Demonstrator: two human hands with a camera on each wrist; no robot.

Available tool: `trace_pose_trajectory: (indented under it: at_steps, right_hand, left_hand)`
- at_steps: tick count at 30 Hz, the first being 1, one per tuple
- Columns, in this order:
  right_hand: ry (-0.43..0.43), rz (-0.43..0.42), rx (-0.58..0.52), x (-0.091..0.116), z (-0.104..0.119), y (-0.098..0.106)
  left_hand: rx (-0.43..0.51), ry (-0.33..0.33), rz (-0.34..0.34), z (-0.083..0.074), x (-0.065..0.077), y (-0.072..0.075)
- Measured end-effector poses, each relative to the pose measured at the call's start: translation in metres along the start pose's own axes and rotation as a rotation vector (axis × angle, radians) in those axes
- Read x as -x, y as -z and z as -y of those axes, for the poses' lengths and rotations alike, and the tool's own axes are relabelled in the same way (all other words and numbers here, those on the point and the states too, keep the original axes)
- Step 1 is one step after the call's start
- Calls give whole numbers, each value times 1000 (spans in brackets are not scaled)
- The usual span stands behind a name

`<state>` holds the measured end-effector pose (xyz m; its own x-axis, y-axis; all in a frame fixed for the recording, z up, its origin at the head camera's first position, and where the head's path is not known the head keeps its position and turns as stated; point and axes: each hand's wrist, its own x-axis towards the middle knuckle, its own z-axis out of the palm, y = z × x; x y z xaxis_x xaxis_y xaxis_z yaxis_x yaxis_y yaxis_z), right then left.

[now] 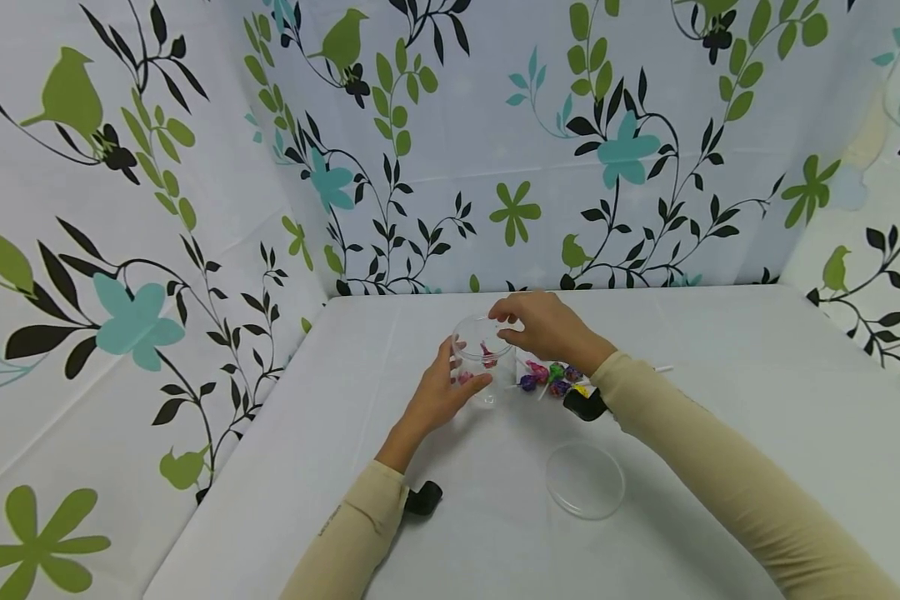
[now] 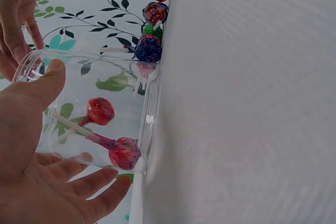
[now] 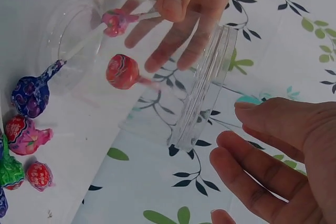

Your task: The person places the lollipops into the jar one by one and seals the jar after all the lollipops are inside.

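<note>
Just below the centre of the head view, the left hand (image 1: pixel 444 393) has its fingers wrapped round a clear jar (image 1: pixel 502 372) holding a red lollipop (image 2: pixel 101 111) and a pink lollipop (image 2: pixel 125 153); the right hand (image 1: pixel 549 327) is at the rim, thumb and fingers apart, gripping nothing. Loose lollipops (image 1: pixel 557 374) lie right of it on the table (image 1: pixel 495 525). Filling goes best with the jar steady, lightly held, each sweet lowered past the rim before release.

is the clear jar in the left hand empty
No, the left wrist view shows a red lollipop and a pink lollipop inside the clear jar.
</note>
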<state>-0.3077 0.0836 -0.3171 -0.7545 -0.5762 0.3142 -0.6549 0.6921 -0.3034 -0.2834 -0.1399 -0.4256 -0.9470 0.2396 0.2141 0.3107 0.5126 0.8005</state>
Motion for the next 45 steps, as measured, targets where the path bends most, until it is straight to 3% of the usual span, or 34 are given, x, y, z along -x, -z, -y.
trace_pose_trajectory:
  at_steps: [5,16,28,45]
  right_hand:
    - [-18,-38,-4,11,-7,8]
    - [-63,-47,-15,38,-48,12]
    - [-142,-3,-22,59,-76,14]
    - [-189,27,-13,81,-99,10]
  left_hand:
    - [-6,-5,-16,0,1,0]
    - [-4,-5,-12,1,0,-1]
    - [-13,-26,-13,2,-1,-1]
    - [-1,-10,-12,3,-1,-2]
